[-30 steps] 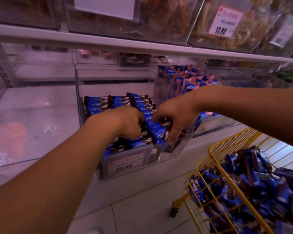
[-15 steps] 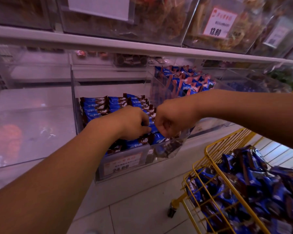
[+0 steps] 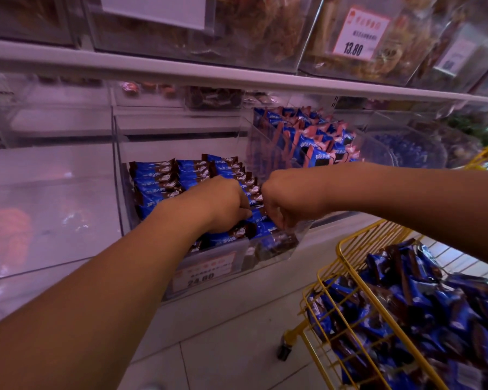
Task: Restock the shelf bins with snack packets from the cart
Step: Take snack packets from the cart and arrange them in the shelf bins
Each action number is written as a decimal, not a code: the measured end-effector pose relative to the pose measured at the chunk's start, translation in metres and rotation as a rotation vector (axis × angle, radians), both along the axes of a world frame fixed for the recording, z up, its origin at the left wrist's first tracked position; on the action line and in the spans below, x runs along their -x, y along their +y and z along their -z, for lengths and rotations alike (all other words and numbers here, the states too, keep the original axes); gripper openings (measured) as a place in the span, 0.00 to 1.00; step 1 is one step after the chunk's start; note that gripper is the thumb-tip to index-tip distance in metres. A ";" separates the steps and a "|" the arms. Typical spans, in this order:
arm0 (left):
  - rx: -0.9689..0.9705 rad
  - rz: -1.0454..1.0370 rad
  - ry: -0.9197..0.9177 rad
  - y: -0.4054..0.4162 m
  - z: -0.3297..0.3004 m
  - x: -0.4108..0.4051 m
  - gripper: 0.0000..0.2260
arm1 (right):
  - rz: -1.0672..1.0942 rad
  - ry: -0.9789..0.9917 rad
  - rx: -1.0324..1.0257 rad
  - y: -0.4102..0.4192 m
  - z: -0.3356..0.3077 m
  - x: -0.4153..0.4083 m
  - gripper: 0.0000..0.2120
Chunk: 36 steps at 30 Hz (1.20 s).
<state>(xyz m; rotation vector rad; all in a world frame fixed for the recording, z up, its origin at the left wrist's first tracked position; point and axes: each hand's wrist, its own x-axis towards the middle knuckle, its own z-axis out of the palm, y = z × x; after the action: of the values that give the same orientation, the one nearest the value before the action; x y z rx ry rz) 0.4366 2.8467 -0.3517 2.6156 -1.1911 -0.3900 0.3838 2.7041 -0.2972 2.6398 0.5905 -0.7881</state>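
A clear shelf bin holds rows of blue and brown snack packets. Both of my hands are inside its front right part. My left hand lies knuckles up on the packets, its fingers curled round packets beneath it. Close beside it, my right hand has its fingers curled down among the packets at the bin's front right corner. The fingertips of both hands are hidden. A yellow wire cart at the lower right is heaped with the same blue packets.
A neighbouring bin to the right holds blue and pink packets. An empty clear bin stands to the left. Above, a shelf edge carries bins of brown snacks and a 13.80 price tag. A 24.80 tag fronts the bin.
My right hand pulled back from the bin's front corner and closed, drawing in beside my left hand. The left hand stayed on the packets. The view shifted slightly.
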 end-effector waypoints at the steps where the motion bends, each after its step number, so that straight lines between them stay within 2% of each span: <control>1: 0.008 -0.005 -0.012 -0.001 0.001 0.000 0.12 | -0.004 0.001 0.018 0.002 0.003 -0.002 0.05; 6: 0.103 -0.059 0.011 -0.002 0.002 0.001 0.10 | 0.137 0.069 0.080 0.007 0.020 -0.010 0.11; 8: 0.092 -0.048 0.036 0.000 0.000 0.001 0.09 | 0.272 0.165 0.004 0.007 0.009 -0.011 0.06; 10: 0.034 -0.008 0.037 0.001 -0.003 0.000 0.09 | 0.343 0.146 -0.099 0.006 -0.015 -0.012 0.03; 13: -0.057 0.035 0.064 0.004 -0.005 0.001 0.13 | 0.278 0.001 -0.146 0.006 -0.032 -0.016 0.08; 15: -0.087 0.044 0.090 0.006 -0.007 0.001 0.16 | 0.249 0.055 -0.022 0.012 -0.025 -0.014 0.15; 17: -0.074 0.028 0.115 0.009 -0.008 0.002 0.18 | 0.190 0.063 0.131 0.017 -0.009 -0.012 0.18; 20: -0.045 0.038 0.109 0.013 -0.007 0.003 0.22 | 0.144 -0.015 0.200 0.017 0.006 -0.014 0.09; 21: -0.049 0.050 0.100 0.013 -0.006 0.004 0.24 | 0.160 -0.010 0.201 0.016 0.007 -0.014 0.09; 23: -0.078 0.065 0.087 0.016 -0.005 0.003 0.26 | 0.203 0.043 0.189 0.016 0.005 -0.014 0.16; 25: -0.118 0.082 0.072 0.018 -0.005 0.003 0.26 | 0.210 0.058 0.158 0.017 0.004 -0.014 0.18; 26: -0.137 0.093 0.055 0.019 -0.006 0.004 0.24 | 0.208 0.069 0.144 0.017 0.004 -0.015 0.17; 28: -0.170 0.110 0.021 0.019 -0.006 0.005 0.22 | 0.200 0.094 0.138 0.016 0.006 -0.014 0.08; 31: -0.170 0.094 0.014 0.020 -0.007 0.010 0.20 | 0.193 0.095 0.149 0.016 0.004 -0.007 0.06; 34: -0.023 0.051 -0.002 0.027 -0.015 0.016 0.14 | 0.206 -0.034 -0.012 0.013 -0.005 0.009 0.10; 36: 0.120 0.013 -0.044 0.039 -0.026 0.021 0.08 | 0.204 -0.210 -0.227 0.010 -0.013 0.027 0.18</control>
<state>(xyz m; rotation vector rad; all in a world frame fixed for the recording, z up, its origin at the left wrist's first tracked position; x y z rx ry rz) 0.4156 2.8853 -0.3256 2.5269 -1.2071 -0.2566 0.3566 2.7137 -0.2845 2.9791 0.3781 -0.5109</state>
